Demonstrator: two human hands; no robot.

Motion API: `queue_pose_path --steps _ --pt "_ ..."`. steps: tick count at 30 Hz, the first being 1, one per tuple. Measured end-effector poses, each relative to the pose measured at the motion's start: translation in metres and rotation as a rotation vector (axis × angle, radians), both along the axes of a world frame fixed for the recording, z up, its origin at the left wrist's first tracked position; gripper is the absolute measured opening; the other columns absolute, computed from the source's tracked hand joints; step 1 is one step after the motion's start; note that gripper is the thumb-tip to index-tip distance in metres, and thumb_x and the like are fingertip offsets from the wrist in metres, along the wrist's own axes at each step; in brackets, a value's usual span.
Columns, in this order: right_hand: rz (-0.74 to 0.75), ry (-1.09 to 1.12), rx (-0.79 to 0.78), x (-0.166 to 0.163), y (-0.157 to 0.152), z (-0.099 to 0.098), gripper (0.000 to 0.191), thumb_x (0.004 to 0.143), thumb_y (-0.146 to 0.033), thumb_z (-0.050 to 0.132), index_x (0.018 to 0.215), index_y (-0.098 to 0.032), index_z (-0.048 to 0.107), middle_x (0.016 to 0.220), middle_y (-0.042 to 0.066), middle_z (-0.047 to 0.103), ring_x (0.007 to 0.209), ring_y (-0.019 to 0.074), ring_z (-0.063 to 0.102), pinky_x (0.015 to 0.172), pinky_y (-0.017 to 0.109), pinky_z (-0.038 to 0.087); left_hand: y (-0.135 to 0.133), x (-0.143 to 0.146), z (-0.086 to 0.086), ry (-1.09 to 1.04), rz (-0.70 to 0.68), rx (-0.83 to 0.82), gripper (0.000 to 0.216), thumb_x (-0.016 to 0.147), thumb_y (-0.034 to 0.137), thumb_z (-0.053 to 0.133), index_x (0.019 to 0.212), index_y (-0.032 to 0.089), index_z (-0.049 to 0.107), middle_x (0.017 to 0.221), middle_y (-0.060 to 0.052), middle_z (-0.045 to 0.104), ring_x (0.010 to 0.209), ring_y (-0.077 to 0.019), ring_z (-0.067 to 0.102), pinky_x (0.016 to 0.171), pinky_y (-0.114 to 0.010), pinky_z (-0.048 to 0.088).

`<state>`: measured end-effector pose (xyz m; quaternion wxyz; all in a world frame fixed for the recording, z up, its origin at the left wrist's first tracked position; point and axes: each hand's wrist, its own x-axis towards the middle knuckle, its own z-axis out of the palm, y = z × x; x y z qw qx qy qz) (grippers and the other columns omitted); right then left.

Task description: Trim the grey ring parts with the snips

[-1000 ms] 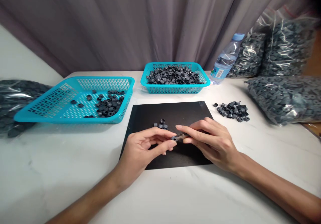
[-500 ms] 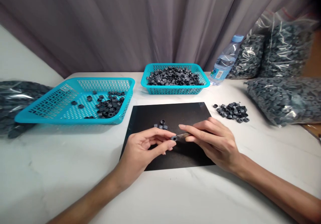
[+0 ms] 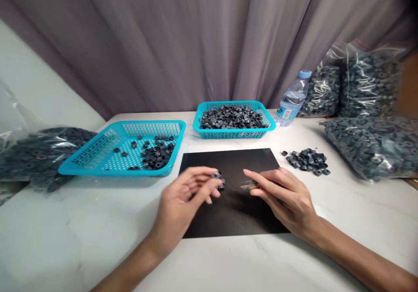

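Observation:
My left hand (image 3: pixel 186 200) is closed, pinching a small dark grey ring-shaped part (image 3: pixel 215 175) between thumb and forefinger above the black mat (image 3: pixel 225 222). Just beyond those fingertips, other grey parts (image 3: pixel 222 186) lie on the mat, partly hidden by the hand. To the right, my right hand (image 3: pixel 284 191) is closed on a pair of metal tweezers (image 3: pixel 247 185). Their tips point left, stand a little apart and have nothing visible between them. A gap separates the tweezers from the ring in my left hand.
A blue basket (image 3: pixel 111 172) with some grey parts stands at the left, a fuller one (image 3: pixel 235 134) at the back. A loose pile (image 3: pixel 308 161) lies right of the mat. Near it are a water bottle (image 3: pixel 290 102) and bags of parts (image 3: pixel 375 144). Another bag (image 3: pixel 48 152) lies far left.
The tweezers have come away from the ring to the right, and their tips now show apart. My left hand still pinches the ring. The whole view has shifted, with everything lower in the picture.

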<state>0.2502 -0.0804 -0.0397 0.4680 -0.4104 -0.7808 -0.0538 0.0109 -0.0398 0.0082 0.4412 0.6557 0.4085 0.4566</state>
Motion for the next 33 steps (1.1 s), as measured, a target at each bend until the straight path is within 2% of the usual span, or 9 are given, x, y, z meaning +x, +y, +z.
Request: queue_pose_path --steps 2,4,7,9,12,15,19,25,33 --pt "-0.01 0.0 -0.01 -0.001 0.0 -0.002 0.044 0.101 -0.02 0.06 0.145 -0.026 0.058 0.093 0.006 0.073 0.075 0.0176 0.062 0.067 0.031 0.05 0.01 -0.015 0.014 0.07 0.262 0.26 0.016 0.093 0.029 0.072 0.108 0.025 0.071 0.091 -0.002 0.075 0.075 -0.0172 0.07 0.068 -0.028 0.058" --pt "-0.012 -0.003 -0.017 -0.002 0.001 -0.003 0.045 0.102 -0.021 0.06 0.146 -0.027 0.058 0.093 0.006 0.073 0.074 0.0177 0.063 0.066 0.031 0.052 0.023 -0.035 0.028 0.263 0.473 0.46 0.021 0.095 0.028 0.069 0.117 0.028 0.071 0.103 -0.002 0.071 0.089 -0.0202 0.068 0.086 -0.035 0.056" --pt "-0.007 0.0 -0.025 -0.003 0.002 -0.005 0.045 0.101 -0.022 0.061 0.146 -0.027 0.058 0.094 0.006 0.073 0.075 0.018 0.064 0.067 0.031 0.052 0.041 -0.061 0.036 0.668 0.663 0.689 0.027 0.099 0.026 0.061 0.123 0.029 0.072 0.124 -0.006 0.061 0.112 -0.0309 0.06 0.108 -0.047 0.043" --pt "0.0 -0.002 -0.029 -0.003 0.003 -0.005 0.044 0.101 -0.021 0.061 0.145 -0.026 0.059 0.094 0.006 0.073 0.076 0.0182 0.064 0.067 0.031 0.053 0.048 -0.069 0.032 0.808 0.689 0.799 0.032 0.099 0.022 0.059 0.129 0.024 0.071 0.139 -0.012 0.05 0.121 -0.0376 0.053 0.11 -0.055 0.039" --pt "0.01 -0.001 -0.035 -0.003 0.003 -0.005 0.043 0.101 -0.02 0.061 0.144 -0.025 0.059 0.094 0.006 0.073 0.076 0.0183 0.064 0.066 0.032 0.052 0.047 -0.062 0.018 0.88 0.596 0.911 0.034 0.1 0.017 0.056 0.13 0.022 0.069 0.138 -0.018 0.05 0.116 -0.037 0.055 0.102 -0.056 0.043" --pt "0.012 -0.001 -0.056 -0.004 0.004 -0.005 0.043 0.101 -0.021 0.06 0.144 -0.024 0.059 0.095 0.007 0.072 0.077 0.0189 0.063 0.068 0.032 0.052 0.037 -0.04 0.0 0.989 0.287 0.973 0.033 0.1 0.015 0.056 0.131 0.02 0.066 0.122 -0.016 0.064 0.105 -0.0326 0.06 0.094 -0.049 0.046" --pt "0.007 -0.014 -0.064 -0.004 0.005 -0.005 0.041 0.101 -0.021 0.06 0.142 -0.023 0.061 0.095 0.007 0.072 0.078 0.0188 0.063 0.068 0.032 0.053 0.027 -0.011 -0.018 1.005 0.029 0.859 0.029 0.102 0.015 0.052 0.127 0.02 0.068 0.124 -0.012 0.069 0.114 -0.0305 0.061 0.1 -0.046 0.043" --pt "0.012 -0.017 -0.09 -0.004 0.006 -0.006 0.039 0.101 -0.02 0.061 0.141 -0.02 0.062 0.095 0.007 0.071 0.078 0.0188 0.061 0.068 0.032 0.05 0.03 -0.002 -0.024 0.805 0.009 0.525 0.021 0.103 0.021 0.054 0.113 0.022 0.073 0.116 -0.007 0.071 0.109 -0.0264 0.064 0.098 -0.043 0.044" --pt "0.016 -0.042 -0.052 -0.004 0.008 -0.007 0.04 0.102 -0.023 0.06 0.142 -0.02 0.06 0.096 0.006 0.071 0.076 0.0176 0.059 0.07 0.032 0.049 0.028 -0.011 -0.023 0.795 -0.157 0.63 0.018 0.105 0.027 0.054 0.116 0.024 0.068 0.124 -0.003 0.072 0.114 -0.023 0.065 0.104 -0.041 0.039"
